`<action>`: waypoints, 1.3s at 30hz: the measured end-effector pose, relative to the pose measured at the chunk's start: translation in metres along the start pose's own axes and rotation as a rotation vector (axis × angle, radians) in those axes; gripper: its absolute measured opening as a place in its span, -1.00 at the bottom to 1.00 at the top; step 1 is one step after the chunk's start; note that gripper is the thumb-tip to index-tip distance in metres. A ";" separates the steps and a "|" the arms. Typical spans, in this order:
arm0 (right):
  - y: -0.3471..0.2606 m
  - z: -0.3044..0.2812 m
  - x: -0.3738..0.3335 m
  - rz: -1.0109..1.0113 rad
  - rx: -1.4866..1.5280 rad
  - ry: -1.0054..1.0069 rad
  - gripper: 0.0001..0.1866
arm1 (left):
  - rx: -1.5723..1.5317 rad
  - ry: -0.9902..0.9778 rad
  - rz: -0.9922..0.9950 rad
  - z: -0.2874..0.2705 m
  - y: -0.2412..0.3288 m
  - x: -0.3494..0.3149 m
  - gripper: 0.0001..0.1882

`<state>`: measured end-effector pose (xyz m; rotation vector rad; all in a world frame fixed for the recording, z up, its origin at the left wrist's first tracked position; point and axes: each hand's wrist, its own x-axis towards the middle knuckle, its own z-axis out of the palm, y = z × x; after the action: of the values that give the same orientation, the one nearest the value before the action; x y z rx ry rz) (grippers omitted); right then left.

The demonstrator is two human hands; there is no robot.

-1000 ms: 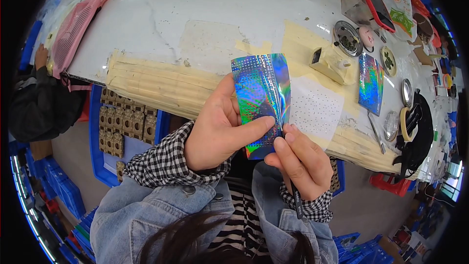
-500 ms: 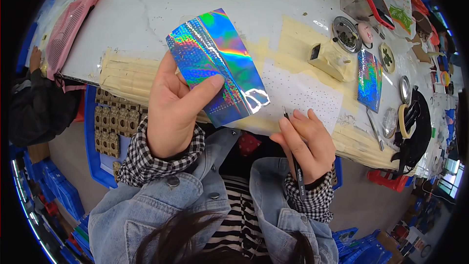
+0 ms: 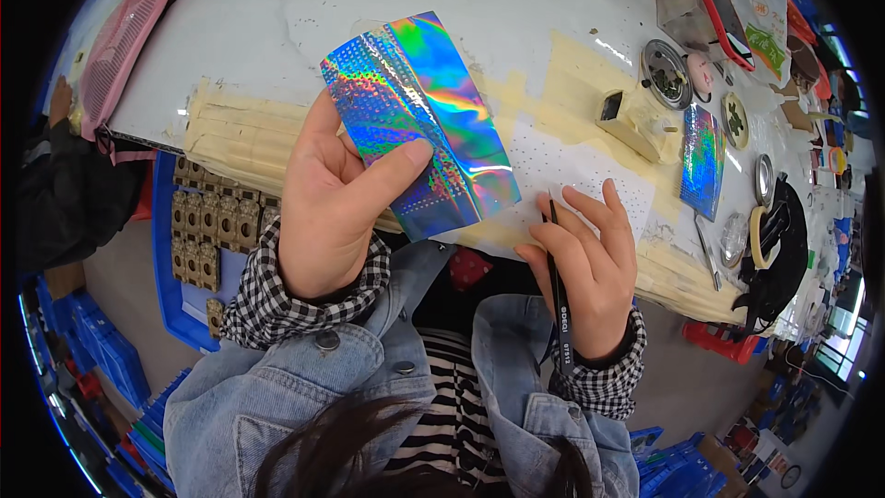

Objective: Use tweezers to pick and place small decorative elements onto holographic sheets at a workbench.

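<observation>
My left hand (image 3: 336,184) grips a shiny holographic sheet (image 3: 461,101), thumb on its face and fingers behind. Rows of tiny raised dots cover the left part of this sheet; its right part is smooth. In my right hand (image 3: 590,277) is a pair of slim black tweezers (image 3: 559,304), tips pointing up and away from me, apart from the sheet. Some fingers of that hand are loosely raised. Beyond it, a white paper (image 3: 599,180) scattered with small dark specks lies on the table, partly hidden by the hand and the sheet.
Yellowish tape (image 3: 235,129) lines the table's near edge. To the right stand a taped block (image 3: 641,124), a round tin (image 3: 666,74), a second holographic sheet (image 3: 702,161) and a knife (image 3: 708,254). A blue tray (image 3: 171,300) of camouflage parts sits below left, near a pink mesh basket (image 3: 138,46).
My right hand has turned a little, its fingers lifting and spreading, and the tweezers stand more upright. The held sheet has shifted slightly to the right. The view has moved slightly.
</observation>
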<state>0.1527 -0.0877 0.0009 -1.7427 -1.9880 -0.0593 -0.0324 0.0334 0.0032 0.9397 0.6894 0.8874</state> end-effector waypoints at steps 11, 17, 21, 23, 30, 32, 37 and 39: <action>0.003 -0.017 -0.006 0.125 0.301 0.131 -0.54 | -0.048 -0.067 0.002 0.006 -0.005 -0.001 -0.40; -0.017 -0.017 0.004 -0.004 0.433 0.185 -0.47 | -0.059 -0.147 -0.082 0.019 -0.006 -0.005 -0.33; -0.016 -0.008 0.007 -0.035 0.489 0.194 -0.48 | -0.075 -0.173 -0.094 0.024 -0.007 -0.006 -0.30; -0.015 -0.006 0.005 -0.025 0.501 0.185 -0.48 | -0.062 -0.182 -0.112 0.024 -0.007 -0.006 -0.31; -0.019 -0.007 0.002 0.060 0.515 0.175 -0.48 | -0.069 -0.173 -0.122 0.027 -0.008 -0.008 -0.33; -0.019 -0.007 0.002 0.066 0.507 0.179 -0.48 | -0.064 -0.181 -0.114 0.027 -0.009 -0.008 -0.35; -0.019 -0.007 0.001 0.077 0.495 0.180 -0.48 | -0.070 -0.191 -0.090 0.028 -0.008 -0.008 -0.38; -0.019 -0.006 0.001 0.080 0.489 0.188 -0.48 | -0.065 -0.192 -0.076 0.028 -0.008 -0.007 -0.38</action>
<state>0.1364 -0.0925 0.0122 -1.4371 -1.6254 0.2595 -0.0104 0.0137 0.0089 0.9215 0.5253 0.7370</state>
